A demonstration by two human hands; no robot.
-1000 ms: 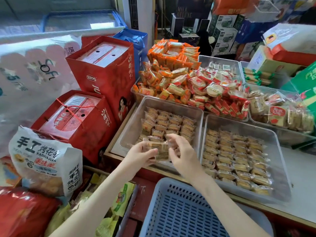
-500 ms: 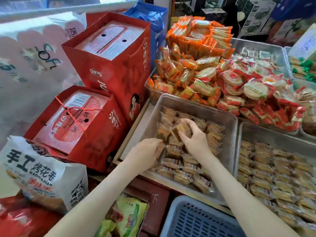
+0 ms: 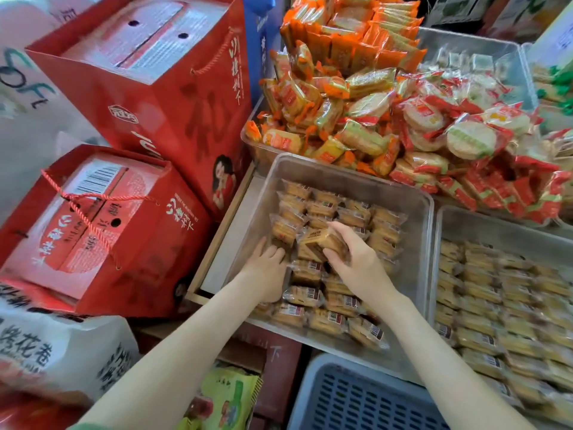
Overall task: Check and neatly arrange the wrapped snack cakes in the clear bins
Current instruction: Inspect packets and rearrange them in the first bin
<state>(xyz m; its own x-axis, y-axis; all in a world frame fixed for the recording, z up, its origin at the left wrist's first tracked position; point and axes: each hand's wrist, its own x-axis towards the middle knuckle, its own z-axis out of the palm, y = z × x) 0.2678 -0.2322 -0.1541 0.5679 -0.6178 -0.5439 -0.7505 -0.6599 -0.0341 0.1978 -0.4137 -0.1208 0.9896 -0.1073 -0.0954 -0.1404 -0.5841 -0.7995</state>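
Note:
A clear bin (image 3: 415,268) in the middle holds rows of small wrapped snack cakes (image 3: 325,209) with barcodes. My right hand (image 3: 356,265) grips one wrapped cake (image 3: 322,238) lifted a little above the rows. My left hand (image 3: 266,268) lies inside the bin's left part, its fingers down among the cakes; what they hold is hidden. A second clear bin (image 3: 496,228) to the right is filled with neat rows of similar cakes (image 3: 502,296).
Two red gift boxes (image 3: 148,97) stand left of the bin. Behind it lie heaps of orange-wrapped snacks (image 3: 328,97) and red-wrapped round crackers (image 3: 459,141). A blue slotted basket (image 3: 356,401) sits at the near edge, a white bag (image 3: 59,352) at lower left.
The camera has moved closer and lower over the bin. My right hand has lifted a cake from the rows toward the centre; my left hand has reached further into the bin's left part.

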